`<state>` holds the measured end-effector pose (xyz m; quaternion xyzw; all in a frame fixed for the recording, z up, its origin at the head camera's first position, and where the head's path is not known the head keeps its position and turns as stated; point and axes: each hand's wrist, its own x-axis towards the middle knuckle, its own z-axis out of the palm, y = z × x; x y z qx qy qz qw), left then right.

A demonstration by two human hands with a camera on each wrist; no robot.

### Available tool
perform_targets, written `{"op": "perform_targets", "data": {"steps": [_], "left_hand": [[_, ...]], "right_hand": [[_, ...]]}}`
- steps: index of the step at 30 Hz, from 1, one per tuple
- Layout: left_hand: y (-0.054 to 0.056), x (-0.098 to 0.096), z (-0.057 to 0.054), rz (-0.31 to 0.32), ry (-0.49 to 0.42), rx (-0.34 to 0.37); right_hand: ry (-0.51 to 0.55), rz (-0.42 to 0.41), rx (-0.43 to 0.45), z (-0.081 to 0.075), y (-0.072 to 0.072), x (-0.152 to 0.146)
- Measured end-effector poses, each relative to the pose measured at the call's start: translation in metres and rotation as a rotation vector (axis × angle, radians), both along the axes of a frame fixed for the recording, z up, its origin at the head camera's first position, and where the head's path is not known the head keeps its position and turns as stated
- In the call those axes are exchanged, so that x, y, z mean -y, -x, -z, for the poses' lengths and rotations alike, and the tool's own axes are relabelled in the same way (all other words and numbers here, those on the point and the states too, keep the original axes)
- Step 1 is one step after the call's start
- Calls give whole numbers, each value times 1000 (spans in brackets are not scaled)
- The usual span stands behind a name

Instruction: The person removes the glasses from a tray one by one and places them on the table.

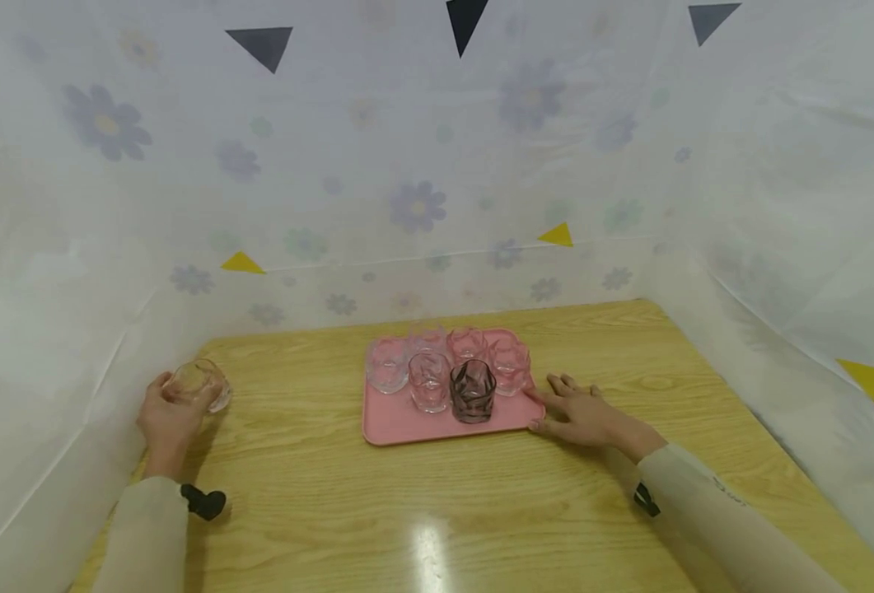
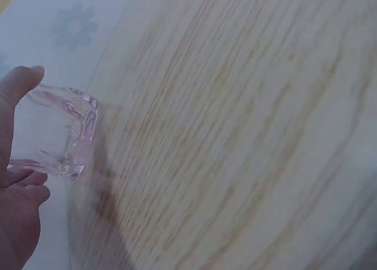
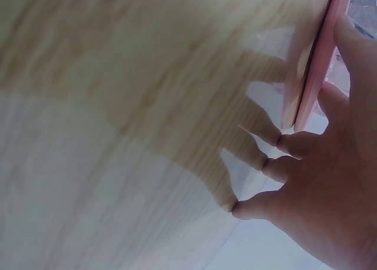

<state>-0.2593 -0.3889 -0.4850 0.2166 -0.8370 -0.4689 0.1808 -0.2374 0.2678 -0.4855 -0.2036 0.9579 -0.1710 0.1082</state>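
My left hand (image 1: pixel 173 420) grips a clear, faintly pink drinking glass (image 1: pixel 198 384) at the table's left side, thumb and fingers on opposite sides of it. In the left wrist view the glass (image 2: pixel 62 131) shows its thick base turned toward the table. My right hand (image 1: pixel 581 414) lies with fingers spread at the right edge of a pink tray (image 1: pixel 399 428), thumb and index finger at the rim, other fingertips on the table. On the tray stand several clear glasses (image 1: pixel 429 383) and one dark grey glass (image 1: pixel 473 392).
The wood-grain table (image 1: pixel 318 502) has white flower-patterned sheeting (image 1: pixel 333 148) behind it and along both sides. Black and yellow triangles dot the sheeting. The left hand is close to the left-hand sheet.
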Motion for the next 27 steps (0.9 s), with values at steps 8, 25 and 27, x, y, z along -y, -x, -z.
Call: {"op": "perform_targets", "data": {"steps": [8, 25, 27], "left_hand": [[-8, -2, -18, 93, 91, -82], [-5, -51, -49, 322, 176, -160], [-6, -59, -48, 366, 179, -163]], "right_hand": [[-1, 5, 6, -1, 0, 0], [-7, 3, 12, 0, 0, 1], [-3, -1, 10, -1, 0, 2]]}}
